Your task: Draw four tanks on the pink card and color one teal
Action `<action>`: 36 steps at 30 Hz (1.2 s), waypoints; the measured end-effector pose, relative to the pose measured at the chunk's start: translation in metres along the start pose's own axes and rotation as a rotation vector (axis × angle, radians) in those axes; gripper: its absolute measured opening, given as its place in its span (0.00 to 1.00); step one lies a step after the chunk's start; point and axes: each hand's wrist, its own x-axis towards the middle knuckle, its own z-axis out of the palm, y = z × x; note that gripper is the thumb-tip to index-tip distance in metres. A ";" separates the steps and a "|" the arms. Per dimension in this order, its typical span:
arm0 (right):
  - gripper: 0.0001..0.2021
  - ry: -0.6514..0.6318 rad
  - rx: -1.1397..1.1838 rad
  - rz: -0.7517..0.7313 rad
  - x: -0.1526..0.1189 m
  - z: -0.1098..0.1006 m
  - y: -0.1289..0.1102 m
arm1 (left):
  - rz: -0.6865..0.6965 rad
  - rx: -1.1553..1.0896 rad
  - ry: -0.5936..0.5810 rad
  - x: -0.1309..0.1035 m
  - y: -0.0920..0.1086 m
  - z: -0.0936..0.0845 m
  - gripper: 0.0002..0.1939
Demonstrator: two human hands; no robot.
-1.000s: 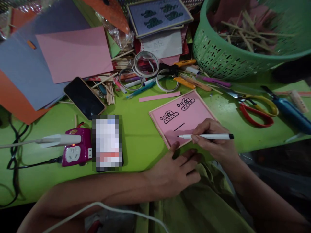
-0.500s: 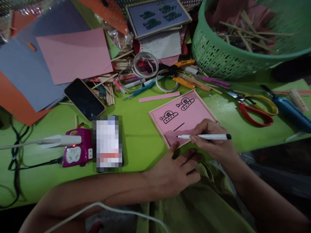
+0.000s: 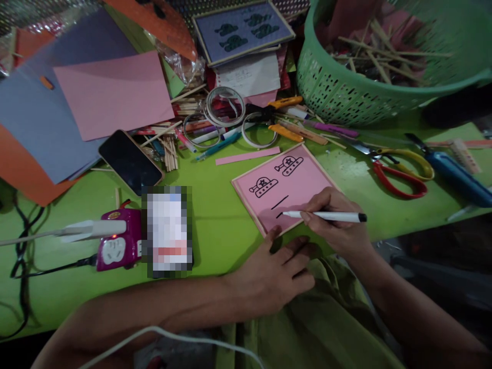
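Note:
My right hand point(image 3: 336, 223) pinches a white marker point(image 3: 317, 216) with a black end. Its tip touches a pink card point(image 3: 303, 192) edged with thin wooden sticks. Two black-outlined tanks with stars are drawn on the card's upper part, and two short black slanted lines lie below them. My left hand point(image 3: 274, 274) rests at the card's near corner, its thumb touching the lower edge and its other fingers spread apart near the table's edge. Nothing shows gripped in it.
A pink strip point(image 3: 248, 156) lies behind the card. Red-and-yellow scissors point(image 3: 402, 177) and a blue tool point(image 3: 459, 174) are at the right. Tape rolls point(image 3: 225, 106), a green basket point(image 3: 346, 97), a dark phone point(image 3: 130, 161), a blurred-screen phone point(image 3: 169, 230) and a purple power socket point(image 3: 119, 238) surround the work.
A second, short black line has appeared under the first on the card. The marker tip has moved slightly right and up along it. My left hand stays at the card's corner.

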 end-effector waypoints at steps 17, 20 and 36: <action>0.09 0.335 -0.064 0.094 0.003 0.000 0.007 | 0.016 0.100 -0.075 0.003 -0.001 -0.008 0.11; 0.09 0.332 -0.036 0.091 0.002 -0.001 0.011 | 0.006 0.102 -0.076 0.004 -0.001 -0.007 0.11; 0.09 0.215 0.041 0.056 0.012 0.001 0.004 | 0.001 0.017 -0.024 0.002 -0.002 -0.004 0.08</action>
